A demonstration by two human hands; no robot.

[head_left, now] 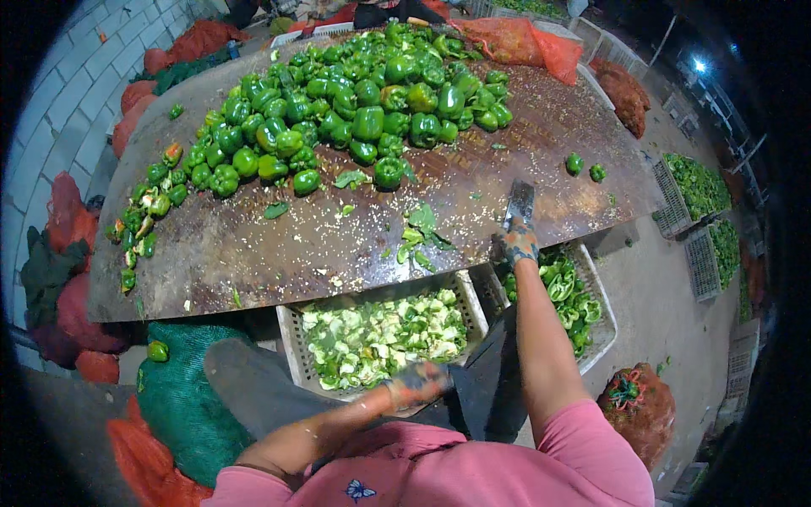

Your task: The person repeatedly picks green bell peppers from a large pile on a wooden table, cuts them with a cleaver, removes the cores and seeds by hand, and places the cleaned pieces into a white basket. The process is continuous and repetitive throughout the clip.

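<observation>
Head view: whole green bell peppers (367, 122) lie heaped across the top centre of the frame on a brown bench (490, 203) strewn with seeds. Right of centre, the right hand (518, 243) is wrapped round the handle of a broad-bladed knife (521, 201), its flat blade pointing up the frame over the near edge. Well apart, at lower centre, the left hand (420, 383) is blurred beside the rim of a crate (292, 351) of pale cut pepper pieces (384, 338); I cannot tell whether it holds anything. The knife looks stiff and fairly light, likely slippery if wet, and is best held by its handle. The peppers should be light, firm but bruisable and slick-skinned, best cupped around their sides. The bench's near edge curves above both that crate and another crate (603, 294) at right, leaving little room between them. Sideways movement looks easiest over the seed-strewn strip below the heap and toward the two loose peppers (574, 163) at upper right.
</observation>
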